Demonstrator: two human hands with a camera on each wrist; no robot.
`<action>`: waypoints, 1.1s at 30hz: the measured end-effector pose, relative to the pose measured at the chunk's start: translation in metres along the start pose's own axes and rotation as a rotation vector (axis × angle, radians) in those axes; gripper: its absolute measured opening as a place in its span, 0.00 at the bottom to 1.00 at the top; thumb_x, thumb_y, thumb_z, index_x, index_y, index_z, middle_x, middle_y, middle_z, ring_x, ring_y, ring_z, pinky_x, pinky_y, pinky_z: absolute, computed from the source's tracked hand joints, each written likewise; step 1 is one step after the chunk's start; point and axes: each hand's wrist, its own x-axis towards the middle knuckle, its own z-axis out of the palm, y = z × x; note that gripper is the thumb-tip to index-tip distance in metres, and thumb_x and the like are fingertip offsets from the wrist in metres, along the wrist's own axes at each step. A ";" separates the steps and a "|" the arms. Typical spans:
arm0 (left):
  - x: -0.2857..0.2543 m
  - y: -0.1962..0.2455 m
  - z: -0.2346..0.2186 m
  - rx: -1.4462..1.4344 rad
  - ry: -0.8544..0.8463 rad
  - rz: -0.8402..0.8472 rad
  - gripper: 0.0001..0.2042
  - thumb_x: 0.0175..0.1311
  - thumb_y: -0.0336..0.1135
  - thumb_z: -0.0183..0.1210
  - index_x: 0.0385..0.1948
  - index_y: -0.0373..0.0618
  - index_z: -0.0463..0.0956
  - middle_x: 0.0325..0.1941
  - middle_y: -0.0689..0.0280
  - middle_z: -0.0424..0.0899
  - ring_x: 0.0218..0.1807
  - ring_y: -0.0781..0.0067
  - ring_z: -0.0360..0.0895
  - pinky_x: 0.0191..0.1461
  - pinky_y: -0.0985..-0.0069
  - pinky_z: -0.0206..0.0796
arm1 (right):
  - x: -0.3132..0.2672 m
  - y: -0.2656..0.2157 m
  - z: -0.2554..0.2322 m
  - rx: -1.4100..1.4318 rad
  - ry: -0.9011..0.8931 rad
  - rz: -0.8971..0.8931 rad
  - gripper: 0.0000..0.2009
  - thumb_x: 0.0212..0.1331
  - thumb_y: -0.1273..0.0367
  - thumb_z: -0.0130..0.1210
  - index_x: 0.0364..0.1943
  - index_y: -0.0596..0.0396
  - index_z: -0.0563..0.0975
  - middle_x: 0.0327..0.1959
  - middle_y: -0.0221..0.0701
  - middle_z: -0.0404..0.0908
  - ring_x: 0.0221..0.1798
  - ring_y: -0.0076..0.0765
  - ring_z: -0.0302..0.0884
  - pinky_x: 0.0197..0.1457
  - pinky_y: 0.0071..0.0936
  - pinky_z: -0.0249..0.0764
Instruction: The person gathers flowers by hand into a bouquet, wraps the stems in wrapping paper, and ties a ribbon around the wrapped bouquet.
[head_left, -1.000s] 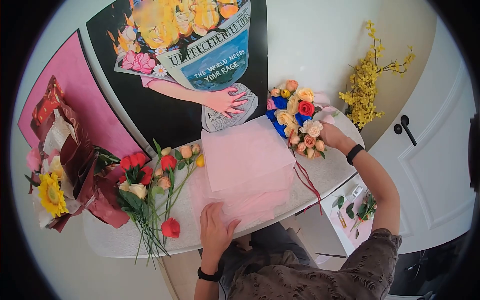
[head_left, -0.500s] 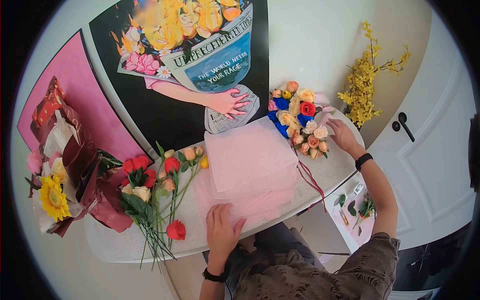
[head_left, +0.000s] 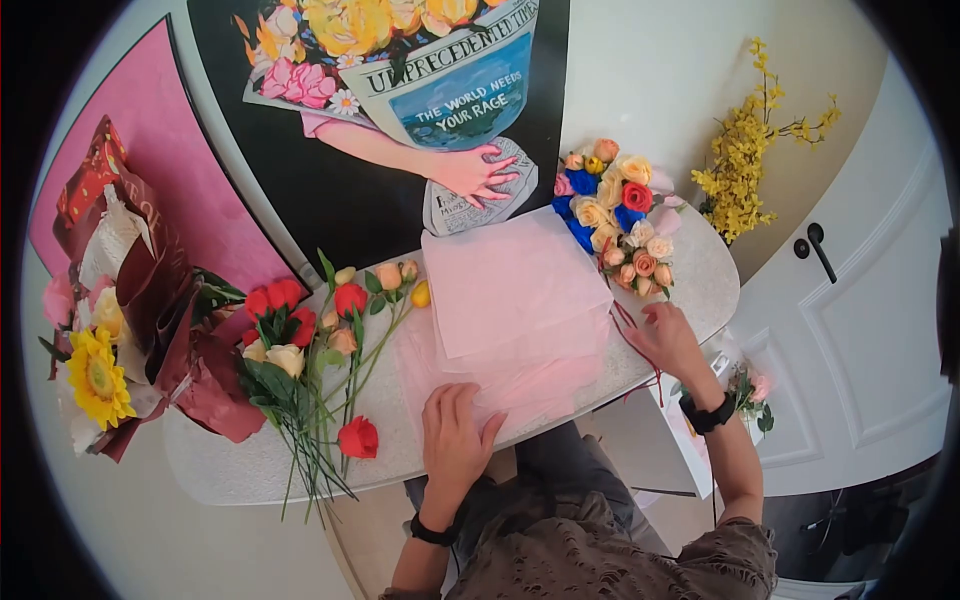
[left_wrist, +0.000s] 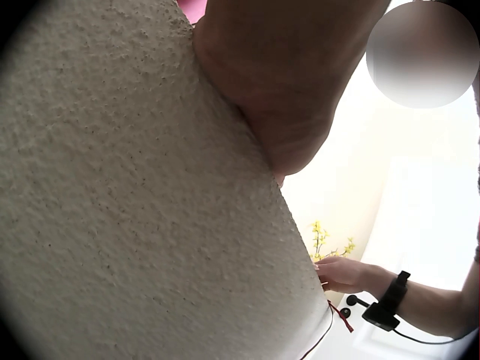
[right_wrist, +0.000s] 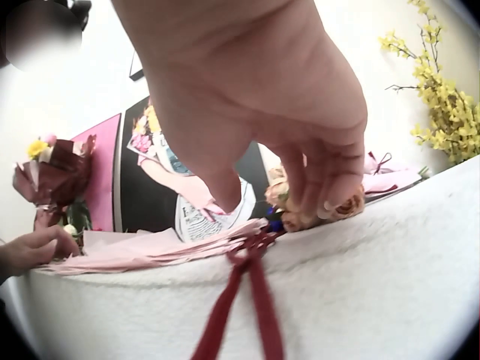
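A stack of pale pink wrapping paper sheets (head_left: 515, 285) lies in the middle of the table. My left hand (head_left: 458, 432) rests on its near edge, fingers extended. Over the table's right front edge, my right hand (head_left: 670, 345) hovers by a dark red ribbon (head_left: 625, 318) with thumb and fingers apart, nothing between them. The right wrist view shows the ribbon (right_wrist: 259, 300) draped over the table edge below that hand (right_wrist: 262, 97). Just behind it lies a bouquet of cream, peach, red and blue roses (head_left: 610, 205). Seen from the left wrist, my left hand (left_wrist: 277, 82) is at the table edge.
Loose red and cream flowers with long stems (head_left: 300, 400) lie left of the paper. A wrapped bouquet with a sunflower (head_left: 98, 378) stands at the far left. Painted boards (head_left: 370, 190) lean on the wall. Yellow blossom branches (head_left: 740, 185) and a white door (head_left: 850, 380) are at right.
My right hand has left the rose bouquet and come nearer, down to the ribbon by the front edge. My left hand stays on the paper's near edge.
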 end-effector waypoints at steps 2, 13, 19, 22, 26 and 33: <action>0.001 0.000 0.000 0.003 -0.005 0.000 0.26 0.54 0.36 0.69 0.53 0.38 0.70 0.53 0.53 0.75 0.59 0.46 0.69 0.63 0.57 0.63 | -0.006 -0.009 0.012 -0.169 0.031 -0.079 0.18 0.56 0.61 0.65 0.41 0.62 0.76 0.43 0.47 0.75 0.46 0.56 0.71 0.53 0.42 0.70; 0.000 -0.004 0.000 -0.032 -0.020 0.009 0.26 0.55 0.35 0.69 0.54 0.37 0.69 0.54 0.53 0.75 0.59 0.45 0.68 0.63 0.57 0.62 | -0.009 -0.013 0.019 -0.007 0.031 -0.014 0.05 0.55 0.74 0.60 0.33 0.61 0.78 0.36 0.42 0.78 0.42 0.52 0.72 0.51 0.43 0.69; 0.001 -0.007 0.001 -0.042 -0.017 0.008 0.26 0.55 0.35 0.69 0.54 0.38 0.69 0.54 0.52 0.74 0.59 0.45 0.68 0.63 0.57 0.62 | -0.011 -0.032 0.004 0.005 -0.055 -0.018 0.09 0.55 0.74 0.61 0.39 0.61 0.76 0.37 0.43 0.78 0.43 0.53 0.72 0.50 0.43 0.70; 0.003 -0.005 0.000 -0.041 -0.009 0.011 0.26 0.55 0.36 0.69 0.53 0.38 0.70 0.54 0.53 0.74 0.59 0.46 0.68 0.63 0.57 0.62 | -0.014 -0.049 -0.002 -0.103 0.113 -0.152 0.14 0.56 0.73 0.62 0.46 0.61 0.74 0.42 0.44 0.76 0.45 0.53 0.71 0.50 0.43 0.70; 0.002 -0.007 -0.001 -0.039 -0.002 -0.039 0.24 0.54 0.36 0.69 0.52 0.39 0.71 0.54 0.55 0.74 0.59 0.47 0.67 0.63 0.57 0.62 | -0.016 -0.116 -0.040 0.008 0.144 -0.251 0.14 0.57 0.73 0.61 0.46 0.62 0.74 0.40 0.43 0.76 0.44 0.52 0.71 0.49 0.40 0.70; 0.001 -0.013 -0.002 -0.055 -0.014 -0.034 0.20 0.54 0.35 0.69 0.47 0.42 0.75 0.53 0.58 0.74 0.58 0.48 0.68 0.62 0.58 0.64 | -0.049 -0.180 -0.109 0.474 0.239 -0.799 0.11 0.49 0.72 0.65 0.36 0.57 0.77 0.37 0.33 0.79 0.42 0.40 0.74 0.43 0.34 0.70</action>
